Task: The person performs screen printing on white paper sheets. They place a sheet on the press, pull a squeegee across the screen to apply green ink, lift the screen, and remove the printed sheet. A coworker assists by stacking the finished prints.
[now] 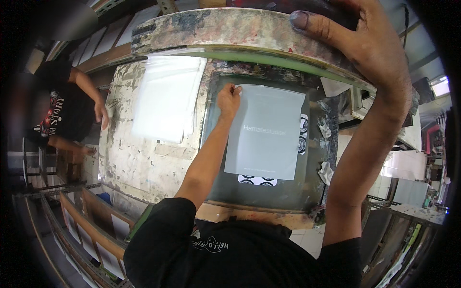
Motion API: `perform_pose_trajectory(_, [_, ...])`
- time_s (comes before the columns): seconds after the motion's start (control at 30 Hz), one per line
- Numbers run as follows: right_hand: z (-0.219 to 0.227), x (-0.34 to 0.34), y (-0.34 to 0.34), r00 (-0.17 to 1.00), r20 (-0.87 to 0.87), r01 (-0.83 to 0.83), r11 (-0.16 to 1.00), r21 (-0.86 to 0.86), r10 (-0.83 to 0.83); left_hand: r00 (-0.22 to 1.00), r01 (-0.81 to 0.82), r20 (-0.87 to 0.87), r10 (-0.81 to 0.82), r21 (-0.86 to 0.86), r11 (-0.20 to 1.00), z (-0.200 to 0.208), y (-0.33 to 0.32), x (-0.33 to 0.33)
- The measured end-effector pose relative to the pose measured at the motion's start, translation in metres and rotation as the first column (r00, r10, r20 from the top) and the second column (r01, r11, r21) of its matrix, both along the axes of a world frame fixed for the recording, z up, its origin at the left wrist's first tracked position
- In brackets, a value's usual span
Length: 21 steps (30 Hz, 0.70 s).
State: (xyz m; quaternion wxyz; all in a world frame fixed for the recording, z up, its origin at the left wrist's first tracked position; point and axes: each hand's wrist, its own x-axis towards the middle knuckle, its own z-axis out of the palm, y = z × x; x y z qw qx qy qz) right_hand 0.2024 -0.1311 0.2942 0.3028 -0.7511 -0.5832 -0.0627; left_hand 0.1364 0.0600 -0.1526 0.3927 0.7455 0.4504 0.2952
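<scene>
A translucent grey plastic bag [261,149] with small white print lies flat on the dark printing board [218,187]. My left hand [229,101] pinches the bag's upper left corner, its fingers closed. Patterned black-and-white pieces [257,180] peek out from beneath the bag's lower and right edges. Over the far side of the board, a paint-stained wooden screen frame [216,31] stands raised. My right hand [370,43] grips that frame at its right end, the stained thumb against the near face; the other fingers are partly cut off by the picture's edge.
A stack of whitish plastic bags [168,98] lies left of the board on the stained table [125,153]. Crumpled scraps [325,173] sit along the board's right edge. Another person [67,103] stands at the far left. Racks with wooden frames [93,221] fill the lower left.
</scene>
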Motion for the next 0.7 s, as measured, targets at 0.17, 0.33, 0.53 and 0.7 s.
perform_pose_trajectory(0.17, [-0.003,0.010,-0.001,0.999,0.044,-0.010,0.998,0.060,0.007,0.954,-0.090,0.291,0.076,0.035,0.995,0.025,0.010,-0.031])
perform_pose_trajectory(0.33, [-0.006,-0.004,0.003,0.998,0.013,0.062,0.997,0.051,-0.063,0.897,-0.168,0.397,0.193,-0.097,0.981,0.020,0.037,-0.124])
perform_pose_trajectory(0.53, [-0.024,0.043,-0.006,0.989,-0.149,0.008,0.996,0.086,0.005,0.725,-0.440,0.495,0.479,-0.203,0.875,0.013,0.065,-0.251])
perform_pose_trajectory(0.7, [-0.029,0.047,-0.008,0.993,-0.119,-0.013,0.997,0.082,0.023,0.519,-0.686,0.460,0.720,-0.279,0.672,-0.001,0.091,-0.355])
